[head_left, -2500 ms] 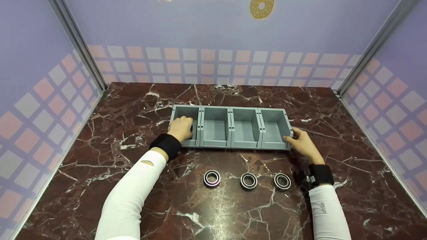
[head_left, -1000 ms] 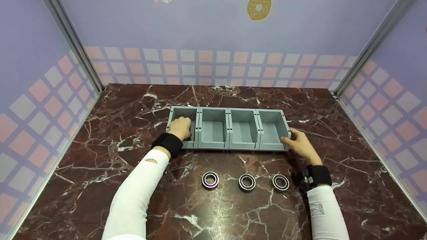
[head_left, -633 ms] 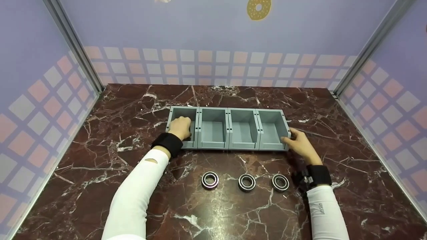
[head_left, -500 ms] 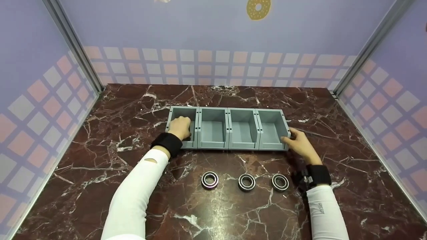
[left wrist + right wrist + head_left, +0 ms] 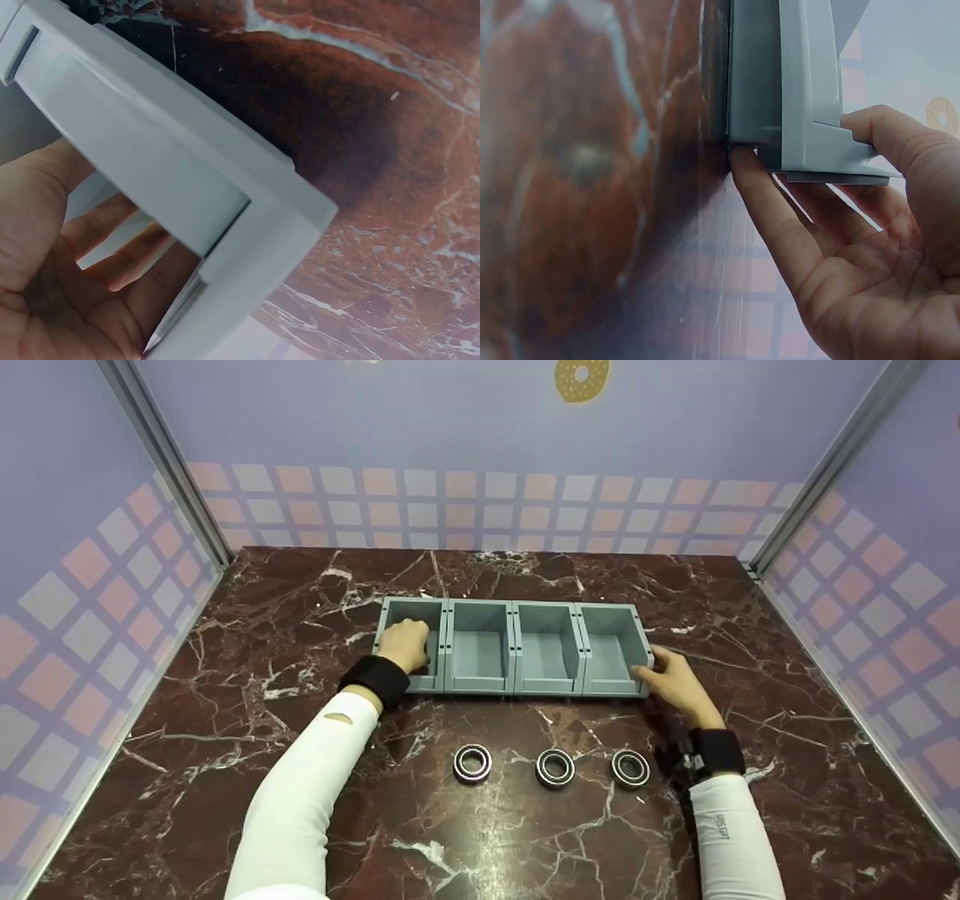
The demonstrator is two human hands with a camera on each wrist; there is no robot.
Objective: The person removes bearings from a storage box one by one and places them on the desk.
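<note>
Four-sided grey plastic storage bins [image 5: 480,656] stand joined in a row on the marbled table. My left hand [image 5: 405,645] reaches into the leftmost bin with curled fingers and grips it at its left side wall; the left wrist view shows fingers [image 5: 124,251] behind the bin's front lip [image 5: 150,150], their tips partly hidden. At the other end, my right hand [image 5: 675,679] holds the outer wall of the rightmost bin [image 5: 810,90], thumb over the inside and fingers outside, one fingertip low by the tabletop. Three ball bearings lie flat in front: left [image 5: 456,765], middle [image 5: 538,769], right [image 5: 613,769].
The dark red marbled table [image 5: 225,780] runs beneath everything. A patterned back wall [image 5: 480,502] and side panels [image 5: 67,585] enclose it on three sides. The bearings lie between my two forearms, near side of the bins.
The head view has shifted slightly since the oldest frame. Against the table, hands, bins and bearings show no clear movement.
</note>
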